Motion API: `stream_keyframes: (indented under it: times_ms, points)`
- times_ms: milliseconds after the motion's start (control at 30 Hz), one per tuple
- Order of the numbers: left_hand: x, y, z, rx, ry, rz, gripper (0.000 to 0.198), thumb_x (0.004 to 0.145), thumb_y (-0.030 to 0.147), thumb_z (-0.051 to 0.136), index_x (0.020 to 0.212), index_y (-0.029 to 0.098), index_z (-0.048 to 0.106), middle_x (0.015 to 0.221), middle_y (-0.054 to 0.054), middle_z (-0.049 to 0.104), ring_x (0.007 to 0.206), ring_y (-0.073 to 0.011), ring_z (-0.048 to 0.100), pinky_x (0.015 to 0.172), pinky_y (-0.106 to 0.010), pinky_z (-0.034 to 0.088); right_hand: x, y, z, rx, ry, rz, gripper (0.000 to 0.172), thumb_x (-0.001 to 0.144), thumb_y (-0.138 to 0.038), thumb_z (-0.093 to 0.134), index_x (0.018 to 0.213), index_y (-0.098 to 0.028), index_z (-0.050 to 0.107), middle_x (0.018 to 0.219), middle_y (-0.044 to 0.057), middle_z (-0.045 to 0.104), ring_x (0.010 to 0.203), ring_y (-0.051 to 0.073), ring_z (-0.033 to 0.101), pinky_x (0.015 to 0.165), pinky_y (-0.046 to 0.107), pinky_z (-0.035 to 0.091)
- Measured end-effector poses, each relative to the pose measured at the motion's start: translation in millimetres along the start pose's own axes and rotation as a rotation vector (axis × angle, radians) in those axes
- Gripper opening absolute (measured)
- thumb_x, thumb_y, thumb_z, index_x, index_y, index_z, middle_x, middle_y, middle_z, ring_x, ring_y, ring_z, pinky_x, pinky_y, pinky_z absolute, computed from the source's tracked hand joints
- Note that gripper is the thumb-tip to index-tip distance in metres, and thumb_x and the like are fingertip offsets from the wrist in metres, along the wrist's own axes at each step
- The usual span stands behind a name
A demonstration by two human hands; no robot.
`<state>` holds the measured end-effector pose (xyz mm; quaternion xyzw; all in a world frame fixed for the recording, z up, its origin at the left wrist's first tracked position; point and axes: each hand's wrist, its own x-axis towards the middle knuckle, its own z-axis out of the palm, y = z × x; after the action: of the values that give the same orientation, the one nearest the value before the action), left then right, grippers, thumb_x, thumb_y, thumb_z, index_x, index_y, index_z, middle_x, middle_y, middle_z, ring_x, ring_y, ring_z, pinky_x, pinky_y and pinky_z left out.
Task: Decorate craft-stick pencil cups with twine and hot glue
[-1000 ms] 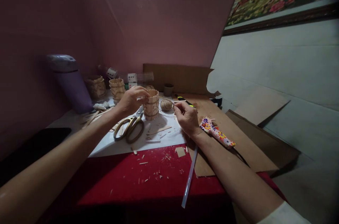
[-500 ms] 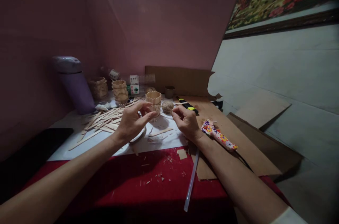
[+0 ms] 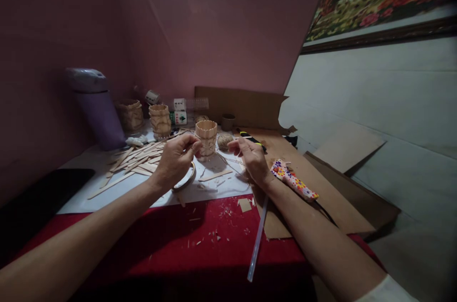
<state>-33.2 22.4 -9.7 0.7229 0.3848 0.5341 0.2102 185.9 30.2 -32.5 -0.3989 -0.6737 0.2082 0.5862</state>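
Head view shows us both hands raised over the work and well apart, with the wooden cup (image 3: 207,144) standing upright just beyond the fingertips of our left hand (image 3: 175,158). Half a second ago that hand's thumb and fingers were spread; now they are drawn together, though we cannot tell whether any twine is caught between them. Our right hand (image 3: 253,158) is half curled, and we cannot tell whether it grips anything. Between and below the hands, loose twine (image 3: 226,162) now lies in slack curves, so we judge that nothing is pulled tight around the cup at this moment and that the attention is on handling the strand. Just beyond our right fingertips sits the twine ball (image 3: 224,142). Left of our left hand, the wooden sticks (image 3: 134,164) lie in a loose heap, while a scissors handle (image 3: 193,177) shows partly from under it. Outward of our right wrist the flowered glue gun (image 3: 294,182) rests on cardboard (image 3: 332,211), its state unclear to us.
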Motion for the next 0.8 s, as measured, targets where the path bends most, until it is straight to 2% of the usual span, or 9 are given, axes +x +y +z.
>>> stream_keyframes:
  times_ms: [133, 367, 500, 800]
  points:
    - [-0.9, -2.8, 2.2, 0.011, -0.036, 0.030, 0.023, 0.087, 0.031, 0.056, 0.069, 0.017, 0.060, 0.059, -0.001, 0.060, 0.055, -0.0123, 0.052, 0.054, -0.025, 0.040, 1.6, -6.2, 0.2, 0.087, 0.035, 0.015, 0.052, 0.093, -0.063, 0.047, 0.078, -0.019, 0.071, 0.078, 0.006, 0.072, 0.075, 0.019, 0.066, 0.073, 0.034, 0.051]
    - [-6.5, 9.0, 8.6, 0.119, -0.101, 0.066, 0.023, 0.084, 0.027, 0.056, 0.064, 0.018, 0.060, 0.055, 0.001, 0.058, 0.051, -0.0112, 0.049, 0.055, -0.024, 0.038, -10.4, -25.5, 8.2, -0.005, -0.193, -0.095, 0.033, 0.094, -0.045, 0.056, 0.082, -0.019, 0.072, 0.080, 0.004, 0.071, 0.078, 0.017, 0.064, 0.074, 0.032, 0.048]
    - [-9.9, 10.9, 11.6, 0.139, -0.132, 0.052, 0.021, 0.084, 0.028, 0.057, 0.066, 0.018, 0.061, 0.055, 0.001, 0.059, 0.051, -0.0114, 0.049, 0.054, -0.024, 0.037, -14.2, -28.9, 13.4, -0.077, -0.244, -0.164, 0.019, 0.090, -0.033, 0.063, 0.078, -0.019, 0.068, 0.076, 0.002, 0.067, 0.072, 0.015, 0.059, 0.069, 0.029, 0.046]
    - [-13.5, 10.7, 15.7, 0.091, -0.170, 0.019, 0.021, 0.087, 0.033, 0.054, 0.076, 0.017, 0.063, 0.060, 0.000, 0.063, 0.055, -0.0132, 0.053, 0.056, -0.025, 0.039, -13.7, -23.4, 14.1, -0.078, -0.269, -0.092, 0.018, 0.089, -0.031, 0.059, 0.077, -0.018, 0.062, 0.071, 0.001, 0.063, 0.066, 0.013, 0.054, 0.063, 0.028, 0.042]
